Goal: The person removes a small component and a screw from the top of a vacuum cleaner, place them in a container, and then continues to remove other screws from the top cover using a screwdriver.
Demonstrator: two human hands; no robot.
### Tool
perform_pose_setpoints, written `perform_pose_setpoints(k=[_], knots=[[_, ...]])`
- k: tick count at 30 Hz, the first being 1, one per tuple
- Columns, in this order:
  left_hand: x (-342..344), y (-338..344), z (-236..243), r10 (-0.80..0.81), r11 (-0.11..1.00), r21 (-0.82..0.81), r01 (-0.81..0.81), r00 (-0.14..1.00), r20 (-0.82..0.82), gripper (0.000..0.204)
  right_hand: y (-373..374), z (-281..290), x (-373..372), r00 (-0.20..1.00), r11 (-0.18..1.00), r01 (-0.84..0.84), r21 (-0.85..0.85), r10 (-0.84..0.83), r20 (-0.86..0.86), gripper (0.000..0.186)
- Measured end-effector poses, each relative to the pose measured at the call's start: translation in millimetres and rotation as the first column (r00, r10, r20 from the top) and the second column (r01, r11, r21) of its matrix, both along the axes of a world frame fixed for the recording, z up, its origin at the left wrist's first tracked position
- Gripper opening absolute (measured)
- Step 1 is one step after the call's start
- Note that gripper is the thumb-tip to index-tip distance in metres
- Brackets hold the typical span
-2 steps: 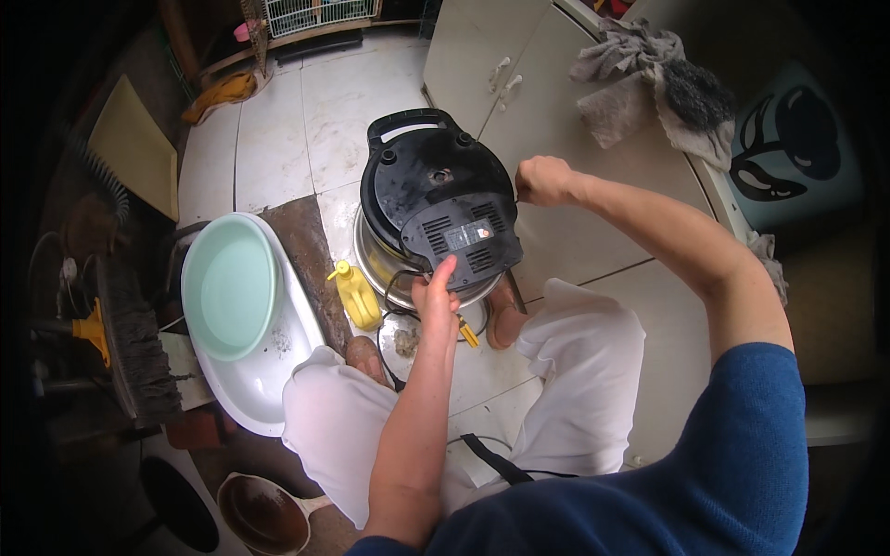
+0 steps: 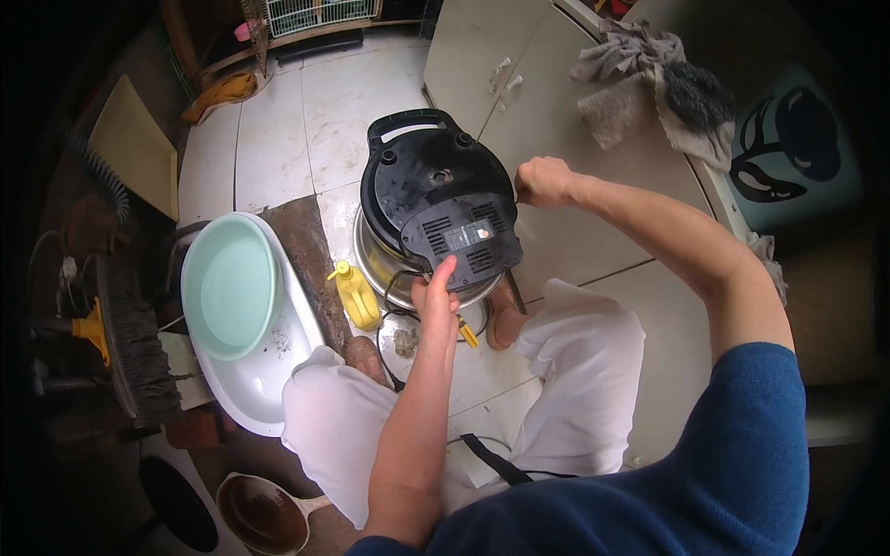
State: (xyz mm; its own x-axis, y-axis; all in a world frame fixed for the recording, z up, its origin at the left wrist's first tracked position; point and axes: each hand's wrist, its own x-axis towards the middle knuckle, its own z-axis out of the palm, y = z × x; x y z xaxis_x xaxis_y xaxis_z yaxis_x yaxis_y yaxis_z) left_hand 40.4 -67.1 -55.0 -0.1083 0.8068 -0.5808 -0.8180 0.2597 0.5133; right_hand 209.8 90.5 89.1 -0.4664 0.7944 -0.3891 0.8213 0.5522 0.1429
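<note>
A black round appliance [image 2: 440, 190], with its underside, vents, feet and a handle facing up, rests tilted on a steel pot [image 2: 371, 255]. My left hand [image 2: 436, 292] grips its lower edge, thumb on the plastic; a black cord hangs there and a small yellow-handled object [image 2: 467, 331] shows just below the fingers. My right hand [image 2: 542, 181] is closed at the appliance's right side; what its fingers hold is hidden. A yellow jug-shaped bottle [image 2: 357, 295] stands left of the pot, on the floor.
A mint basin [image 2: 232, 287] sits in a white tub [image 2: 250, 398] at left, beside a brush [image 2: 134, 352]. A pan [image 2: 264, 514] lies at lower left. A pale cabinet [image 2: 473, 65] with hanging rags [image 2: 695, 111] is at right, a wire cage [image 2: 320, 14] at the back.
</note>
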Motion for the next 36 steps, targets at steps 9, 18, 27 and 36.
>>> perform_pose_setpoints(k=[9,18,27,36], knots=[[-1.1,-1.6,1.0,-0.056,0.998,0.030,0.056,0.998,-0.013,0.052,12.1,-1.5,9.0,0.609,0.621,-0.784,0.013,0.765,0.212,0.005],[-2.2,-0.9,0.2,0.008,1.000,-0.009,-0.008,1.000,0.001,0.046,-11.2,3.7,-16.8,0.953,0.950,0.301,0.084,-0.304,0.021,0.021],[-2.1,-2.6,2.1,-0.027,1.000,0.000,0.027,0.999,-0.024,0.053,-6.2,9.4,-24.5,0.871,0.885,0.465,-0.004,-0.457,0.178,0.022],[1.5,-1.0,5.2,0.019,1.000,-0.019,-0.019,1.000,-0.011,0.048,-22.8,-5.9,-20.2,0.981,0.951,-0.108,0.289,0.055,0.184,0.014]])
